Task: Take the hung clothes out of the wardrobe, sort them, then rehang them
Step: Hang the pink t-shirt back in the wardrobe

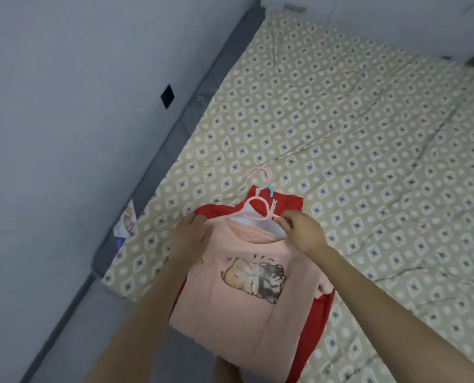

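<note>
Partly hidden: red garment (pixel 291 203) under pink shirt (pixel 230 313); hands (pixel 191 236) (pixel 303 230) cover hanger (pixel 258 199) ends.

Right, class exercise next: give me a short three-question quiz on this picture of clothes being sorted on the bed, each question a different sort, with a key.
1. True or false: the pink shirt lies underneath the red garment.
2. Where on the shirt are the left hand and right hand? A: at the hem. B: up by the shoulders. C: at the cuffs.
3. Fill in: the hanger in the shirt's neck is ____ in colour.
Key: 1 false; 2 B; 3 pink.
</note>
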A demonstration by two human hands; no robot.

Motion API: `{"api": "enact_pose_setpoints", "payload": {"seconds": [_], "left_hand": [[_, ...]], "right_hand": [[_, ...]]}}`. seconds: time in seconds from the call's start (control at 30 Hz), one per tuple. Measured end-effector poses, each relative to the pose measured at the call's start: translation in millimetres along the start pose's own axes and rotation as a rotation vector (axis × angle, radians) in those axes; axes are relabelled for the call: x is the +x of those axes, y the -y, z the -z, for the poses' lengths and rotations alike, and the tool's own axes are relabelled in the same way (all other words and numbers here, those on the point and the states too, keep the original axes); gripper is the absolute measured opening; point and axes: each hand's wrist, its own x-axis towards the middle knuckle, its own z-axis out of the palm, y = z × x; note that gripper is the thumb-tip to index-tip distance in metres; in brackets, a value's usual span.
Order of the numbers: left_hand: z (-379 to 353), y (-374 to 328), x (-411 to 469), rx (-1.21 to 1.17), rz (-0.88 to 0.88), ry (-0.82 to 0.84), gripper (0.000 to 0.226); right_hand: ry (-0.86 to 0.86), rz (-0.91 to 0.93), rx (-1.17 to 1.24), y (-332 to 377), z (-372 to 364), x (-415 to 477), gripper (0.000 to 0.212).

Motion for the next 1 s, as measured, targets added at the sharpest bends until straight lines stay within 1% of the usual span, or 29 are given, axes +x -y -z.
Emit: {"api": "enact_pose_setpoints", "payload": {"seconds": [0.07, 0.13, 0.17, 0.23, 0.33, 0.43, 0.5, 0.57, 0.67, 0.77, 0.93, 1.0], "left_hand": [[20, -2, -25, 0.06, 0.058, 0.031, 0.049], [40, -4, -56, 0.126, 0.136, 0.074, 0.056], [54, -7, -73, 0.139, 0.193, 0.05, 0.054], [81, -19, -110, 0.069, 0.335, -0.062, 0.041], [113, -38, -164, 0.016, 0.449, -0.153, 0.031], [138, -43, -212, -0.068, 0.565, -0.21, 0.034], [154, -41, -247, -0.129, 0.68, -0.266, 0.037], [170, -41, -284, -0.165, 0.756, -0.331, 0.039], [193, -42, -342, -0.154, 0.897, -0.404, 0.03], [207, -43, -406, -0.133, 1.012, -0.472, 0.036], [219, -60, -511, -0.109, 1.167, -0.578, 0.032], [220, -68, -549, -0.085, 1.221, -0.618, 0.032]], "right_hand": [[-0.002, 0.051, -0.006, 19, 11, -16, 0.044], [0.012, 0.123, -0.022, 40, 21, -36, 0.042], [0.025, 0.169, -0.043, 51, 25, -47, 0.04], [0.057, 0.271, -0.101, 68, 28, -69, 0.038], [0.101, 0.359, -0.163, 88, 24, -99, 0.038], [0.16, 0.448, -0.196, 116, 17, -121, 0.036], [0.199, 0.532, -0.215, 143, 11, -135, 0.036], [0.227, 0.634, -0.244, 173, 5, -153, 0.036], [0.264, 0.77, -0.296, 215, -10, -183, 0.032], [0.319, 0.907, -0.325, 256, -30, -222, 0.032], [0.386, 1.132, -0.387, 301, -65, -298, 0.032], [0.423, 1.198, -0.385, 312, -78, -330, 0.029]]}}
